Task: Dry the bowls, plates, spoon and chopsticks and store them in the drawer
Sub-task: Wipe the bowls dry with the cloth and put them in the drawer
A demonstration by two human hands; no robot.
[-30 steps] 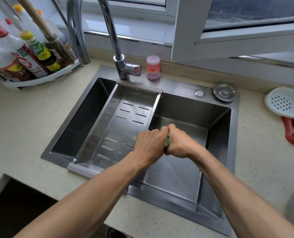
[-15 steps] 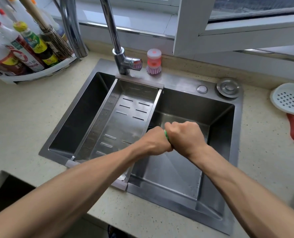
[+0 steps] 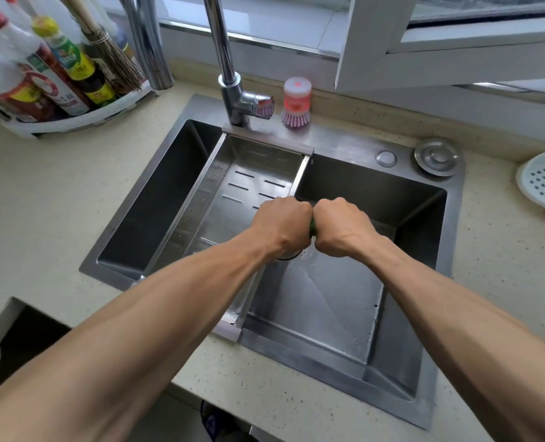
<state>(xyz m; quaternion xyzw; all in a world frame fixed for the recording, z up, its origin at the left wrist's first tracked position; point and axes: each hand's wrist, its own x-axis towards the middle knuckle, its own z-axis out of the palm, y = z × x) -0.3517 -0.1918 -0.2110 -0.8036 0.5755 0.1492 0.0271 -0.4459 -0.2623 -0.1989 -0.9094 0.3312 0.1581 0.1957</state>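
I am holding both fists, left hand (image 3: 282, 226) and right hand (image 3: 344, 228), over the sink (image 3: 328, 314), fingers curled tight around a green cloth (image 3: 312, 227), likely wringing so drips land there; no dishes or drawer show.

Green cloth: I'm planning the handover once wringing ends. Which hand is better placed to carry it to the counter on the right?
Probably the right hand: it grips the green cloth beside the left hand and is nearer the right-hand counter.
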